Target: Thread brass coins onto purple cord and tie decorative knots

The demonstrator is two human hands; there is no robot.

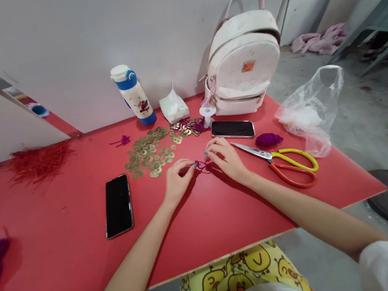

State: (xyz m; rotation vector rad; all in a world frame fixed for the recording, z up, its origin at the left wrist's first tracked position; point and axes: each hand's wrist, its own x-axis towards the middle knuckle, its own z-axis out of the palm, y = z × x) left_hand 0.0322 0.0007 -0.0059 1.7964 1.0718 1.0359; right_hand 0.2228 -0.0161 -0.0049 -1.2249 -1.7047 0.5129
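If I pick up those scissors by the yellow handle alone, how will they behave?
The scissors should feel stiff and perhaps blade-heavy, given the long metal blades. The halves join at a pivot, so they might swing apart. Lying flat, they would likely slide rather than roll if pushed.

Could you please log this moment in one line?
left hand: pinching purple cord | right hand: at cord | nearby: coins, scissors

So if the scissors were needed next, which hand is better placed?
Probably the right hand: the scissors lie on its outer side. The left hand is farther away, its fingertips at the purple cord.
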